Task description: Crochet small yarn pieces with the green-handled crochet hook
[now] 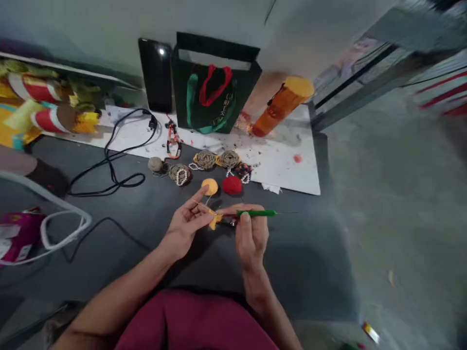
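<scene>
Between the thumb and fingers of my left hand (184, 226) is a small piece of yellow crochet (215, 221). Its yarn runs up over my raised index finger, close to a yellow yarn ball (209, 186). My right hand (251, 233) grips a crochet hook (257, 213) by its green handle, and the hook's tip meets the yellow piece. A red yarn ball (232, 184) lies just beyond my hands. Behind it are brown crocheted spirals (206, 159) joined with yellow. A small dark object under the hook is too unclear to name.
At the back stand a dark green gift bag (215, 92), a black phone (156, 75) and an orange bottle (280, 107). A black cable (113, 167) loops across the left side, near a white tube (65, 209) and a magenta package (22, 231). The dark table ends at the right.
</scene>
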A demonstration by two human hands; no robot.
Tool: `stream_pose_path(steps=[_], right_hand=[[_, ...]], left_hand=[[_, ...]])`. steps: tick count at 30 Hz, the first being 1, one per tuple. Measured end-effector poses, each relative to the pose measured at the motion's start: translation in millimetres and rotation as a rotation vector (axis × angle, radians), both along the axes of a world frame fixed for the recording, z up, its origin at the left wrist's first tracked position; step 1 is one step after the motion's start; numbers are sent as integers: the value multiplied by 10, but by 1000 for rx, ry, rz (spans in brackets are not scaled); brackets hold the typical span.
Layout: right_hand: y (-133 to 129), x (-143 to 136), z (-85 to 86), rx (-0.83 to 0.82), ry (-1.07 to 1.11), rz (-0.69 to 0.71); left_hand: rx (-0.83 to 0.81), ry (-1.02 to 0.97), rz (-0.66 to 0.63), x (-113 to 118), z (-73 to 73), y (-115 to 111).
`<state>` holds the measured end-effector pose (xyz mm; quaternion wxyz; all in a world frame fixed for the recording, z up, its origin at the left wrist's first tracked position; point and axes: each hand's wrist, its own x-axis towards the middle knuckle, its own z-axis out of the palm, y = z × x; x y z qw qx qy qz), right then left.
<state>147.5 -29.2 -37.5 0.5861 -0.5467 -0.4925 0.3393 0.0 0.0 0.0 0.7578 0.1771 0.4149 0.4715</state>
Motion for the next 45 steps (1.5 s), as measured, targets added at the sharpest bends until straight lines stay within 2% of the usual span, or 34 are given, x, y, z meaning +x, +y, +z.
stream_pose_path(steps=[5,12,15,20,27,35,37,42,45], right_hand=[[22,-19,94,73,-44,13],[44,-35,206,206,-245,69],[37,-46,209,260,-351,91],[6,-87,150,296,-390,77],[11,-148,192,271,-474,67],[10,-158,206,317,-615,23],[19,-159,184,329,-643,15],[52,-167,165,423,-602,8],[52,-169,169,422,-496,24]], left_hand=[[13,10,14,8,-18,1],[52,79,46,22,-81,-5],[101,173,71,31,-127,-10],[194,366,126,29,-187,-35],[357,603,166,34,-194,-79],[479,765,202,28,-209,-118],[429,675,180,29,-193,-104],[78,90,48,37,-136,-24],[-101,-163,-34,37,-100,0]])
